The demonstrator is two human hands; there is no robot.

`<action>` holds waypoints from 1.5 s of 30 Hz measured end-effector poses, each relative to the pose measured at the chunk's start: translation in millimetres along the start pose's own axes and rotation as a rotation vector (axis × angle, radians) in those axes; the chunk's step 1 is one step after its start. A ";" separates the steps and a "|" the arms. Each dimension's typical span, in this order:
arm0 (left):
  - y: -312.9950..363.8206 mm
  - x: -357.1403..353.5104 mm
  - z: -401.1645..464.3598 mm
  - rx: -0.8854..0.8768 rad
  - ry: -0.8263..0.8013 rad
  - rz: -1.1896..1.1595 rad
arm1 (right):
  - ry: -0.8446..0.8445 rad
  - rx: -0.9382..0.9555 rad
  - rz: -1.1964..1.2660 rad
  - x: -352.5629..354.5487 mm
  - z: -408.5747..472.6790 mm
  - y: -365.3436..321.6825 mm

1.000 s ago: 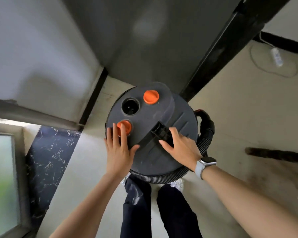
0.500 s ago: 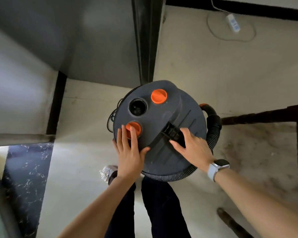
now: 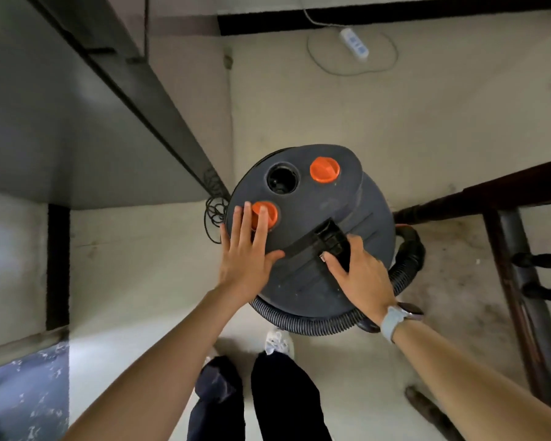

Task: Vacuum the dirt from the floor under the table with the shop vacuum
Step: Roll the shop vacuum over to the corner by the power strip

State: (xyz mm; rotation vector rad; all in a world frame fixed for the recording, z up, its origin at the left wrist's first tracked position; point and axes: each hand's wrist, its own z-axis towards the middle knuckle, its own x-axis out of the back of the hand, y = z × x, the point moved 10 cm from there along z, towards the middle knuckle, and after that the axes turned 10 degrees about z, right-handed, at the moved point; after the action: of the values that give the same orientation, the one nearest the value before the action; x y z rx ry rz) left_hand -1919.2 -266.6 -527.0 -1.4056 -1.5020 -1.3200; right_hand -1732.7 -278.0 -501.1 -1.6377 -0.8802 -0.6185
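Standing upright on the pale floor (image 3: 299, 100), the shop vacuum (image 3: 312, 249) sits directly ahead of the person's legs, its dark round lid facing the camera; the left hand (image 3: 245, 249) lies flat on the lid's left side with fingers straight and spread, two fingertips overlapping the nearer orange cap (image 3: 264, 214), gripping nothing; the right hand (image 3: 360, 275) rests on the lid's right side with thumb and fingers curled round the black handle (image 3: 325, 241), the handle's strap running diagonally toward the left hand; a grey-banded watch (image 3: 395, 318) sits on the right wrist; a second orange cap (image 3: 324, 169) lies at the lid's far edge, with an open round port (image 3: 282, 178) just beside it to the left; the ribbed black hose (image 3: 347, 323) wraps round the near and right sides of the drum; a coil of thin black cord (image 3: 215, 211) lies on the floor against the drum's left side; a white power strip (image 3: 354, 43) with its looped cable lies well apart near the far wall; dark wooden table legs (image 3: 516, 275) stand at the right, over a patch of dirt-stained floor (image 3: 452, 249); a white shoe (image 3: 277, 342) shows just below the hose.
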 end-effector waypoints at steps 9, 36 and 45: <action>14.6 13.2 63.3 -0.156 -0.048 -0.047 | 0.067 -0.146 0.017 20.1 34.8 11.0; 30.6 58.1 220.2 -0.254 -0.161 0.090 | 0.237 -0.408 0.188 32.9 137.3 9.9; 17.6 71.9 282.9 -0.114 -0.187 -0.039 | 0.268 -0.378 0.274 49.6 211.0 1.7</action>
State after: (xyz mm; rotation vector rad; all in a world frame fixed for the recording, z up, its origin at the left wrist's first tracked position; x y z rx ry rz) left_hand -1871.6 21.9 -526.5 -1.6182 -1.6035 -1.3466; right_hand -1713.3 -62.6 -514.4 -1.9141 -0.3469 -0.8218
